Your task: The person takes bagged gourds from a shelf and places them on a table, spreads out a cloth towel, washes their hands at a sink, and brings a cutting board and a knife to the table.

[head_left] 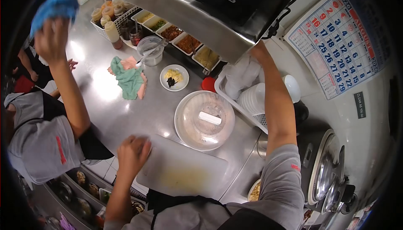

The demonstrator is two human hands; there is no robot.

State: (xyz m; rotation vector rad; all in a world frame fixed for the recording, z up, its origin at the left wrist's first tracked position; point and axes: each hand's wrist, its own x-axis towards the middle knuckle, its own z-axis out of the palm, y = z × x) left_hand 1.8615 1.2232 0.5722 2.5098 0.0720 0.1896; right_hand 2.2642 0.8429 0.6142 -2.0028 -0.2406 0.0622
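Observation:
My left hand (133,154) hovers by the left edge of a white cutting board (163,156). Its fingers are curled in and slightly blurred, with no object showing in them. Yellowish residue marks the board's surface. My right arm stretches up past a white plastic basket (241,111) holding stacked white bowls (253,97) and clear plastic bags (242,76). Its hand (259,50) goes behind the corner of the steel shelf, so the fingers are hidden. Beyond the board sits a large round container under a clear lid (204,120) with a white handle.
On the left a co-worker's raised hand (52,41) grips a blue cloth (56,9). Green and pink cloths (128,76), a small plate of yellow and black toppings (174,77), sauce bottles (111,30) and topping trays (187,43) occupy the steel counter. A cooker (323,171) stands right.

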